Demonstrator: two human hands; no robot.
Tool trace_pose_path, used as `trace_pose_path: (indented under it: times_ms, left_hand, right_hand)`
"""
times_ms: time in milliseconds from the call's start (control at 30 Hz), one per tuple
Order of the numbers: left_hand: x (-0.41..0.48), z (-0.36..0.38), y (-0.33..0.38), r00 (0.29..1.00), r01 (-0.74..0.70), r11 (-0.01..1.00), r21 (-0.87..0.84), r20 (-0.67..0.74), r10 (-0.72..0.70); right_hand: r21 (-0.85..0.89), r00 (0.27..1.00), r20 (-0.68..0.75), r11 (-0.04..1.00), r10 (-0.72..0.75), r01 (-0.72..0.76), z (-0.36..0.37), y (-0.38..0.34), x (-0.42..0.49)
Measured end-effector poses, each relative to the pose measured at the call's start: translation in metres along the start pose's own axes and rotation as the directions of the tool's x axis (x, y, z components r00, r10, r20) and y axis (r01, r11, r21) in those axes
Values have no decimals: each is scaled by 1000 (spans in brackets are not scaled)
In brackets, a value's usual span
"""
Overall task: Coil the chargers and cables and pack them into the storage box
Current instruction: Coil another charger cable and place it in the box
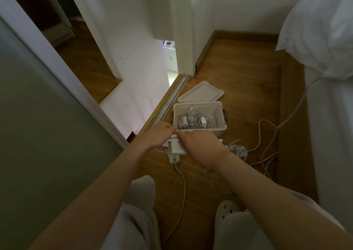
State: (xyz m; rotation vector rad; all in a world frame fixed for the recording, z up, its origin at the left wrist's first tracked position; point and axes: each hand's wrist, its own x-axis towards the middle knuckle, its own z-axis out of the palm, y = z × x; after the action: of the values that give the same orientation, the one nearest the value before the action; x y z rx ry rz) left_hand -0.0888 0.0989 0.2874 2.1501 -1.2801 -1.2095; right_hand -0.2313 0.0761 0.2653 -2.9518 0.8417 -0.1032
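Note:
A white storage box (pixel 219 116) stands open on the wooden floor, with coiled white cables and chargers (pixel 194 120) inside. Just in front of it, my left hand (pixel 159 136) and my right hand (pixel 198 144) both grip a white charger block (pixel 176 148). Another white adapter (pixel 173 159) lies on the floor under it, its cable (pixel 183 188) trailing toward me. More loose white cables (pixel 265 154) and a small charger (pixel 239 150) lie to the right of my right wrist.
The perforated box lid (pixel 200 95) lies on the floor behind the box. A sliding door track (pixel 172 98) runs along the left. A bed with white bedding (pixel 324 77) fills the right side. My knees and a white clog (pixel 228 207) are below.

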Motion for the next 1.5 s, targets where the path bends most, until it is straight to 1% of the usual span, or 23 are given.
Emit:
trace_pose_path:
  times_ms: [100, 200, 233, 267, 300, 333, 433, 500, 600, 700, 767, 833, 900, 933, 1000, 1033, 1067, 1133, 1167, 1233, 1333, 1400, 1500]
  left_hand:
    - [2, -2, 2, 976, -110, 990, -87, -199, 91]
    - [4, -5, 3, 862, -261, 945, -197, -487, 137]
    - [5, -8, 3, 823, -299, 920, -254, -556, 115]
    - [7, -10, 3, 806, -327, 889, -322, -586, 84]
    - [9, -11, 2, 816, -340, 855, -392, -575, 61]
    - [9, -10, 2, 853, -331, 824, -461, -519, 52]
    - [6, 1, 3, 965, -230, 750, -620, -242, 97]
    - [2, 12, 6, 981, -191, 687, -701, -109, 160]
    - [3, 23, 7, 973, -200, 641, -741, -71, 221]
    - [2, 31, 9, 963, -251, 655, -713, -119, 240]
    - [1, 31, 12, 962, -274, 692, -668, -181, 206]
    - [0, 29, 14, 950, -306, 728, -614, -247, 191]
    - [1, 25, 14, 928, -350, 781, -517, -307, 212]
    - [2, 23, 12, 919, -356, 811, -464, -330, 214]
    - [5, 19, 8, 913, -334, 870, -362, -355, 203]
    - [7, 16, 6, 916, -314, 891, -329, -353, 192]
    - [8, 14, 4, 920, -298, 902, -311, -347, 185]
    - [10, 12, 1, 929, -279, 913, -299, -324, 178]
    - [10, 12, 1, 934, -268, 918, -293, -313, 173]
    - [11, 13, 1, 939, -249, 930, -271, -303, 163]
    - [13, 16, -1, 943, -236, 947, -219, -288, 168]
    - [13, 21, -1, 957, -216, 946, -243, -244, 156]
    - [13, 26, 0, 974, -199, 924, -327, -172, 149]
  right_hand:
    - [77, 998, -41, 996, 47, -44, -1, 2, 1]
    - [276, 983, -96, 953, 154, -122, -7, 4, 2]
    - [357, 977, -98, 923, 191, -145, -9, 4, 4]
    - [424, 970, -98, 892, 221, -160, -10, 4, 5]
    - [489, 964, -96, 855, 249, -172, -11, 3, 5]
    - [555, 957, -88, 812, 277, -183, -12, 3, 6]
    - [725, 933, -10, 646, 359, -241, -12, 6, 7]
    - [824, 913, 40, 503, 407, -261, -15, 9, 8]
    - [932, 881, 113, 259, 459, -255, -23, 10, 7]
    - [966, 872, 149, 120, 466, -229, -28, 12, 3]
    - [972, 875, 132, 111, 466, -205, -28, 12, 1]
    - [965, 877, 74, 186, 474, -182, -25, 13, 1]
    - [924, 893, 28, 328, 449, -194, -20, 17, 1]
    - [875, 910, 12, 437, 415, -210, -18, 21, -1]
    - [656, 948, 7, 714, 317, -244, -13, 28, -4]
    - [526, 961, 17, 814, 277, -244, -11, 31, -5]
    - [404, 966, 11, 882, 260, -242, -11, 33, -7]
    - [238, 963, -54, 940, 263, -244, -13, 34, -6]
    - [210, 955, -89, 943, 281, -258, -15, 34, -5]
    - [246, 935, -105, 920, 339, -306, -15, 32, -2]
    - [423, 902, -60, 829, 427, -365, -9, 28, 2]
    - [663, 875, -54, 672, 481, -329, -12, 28, 0]
    - [931, 807, 30, 277, 590, -238, -28, 27, -2]
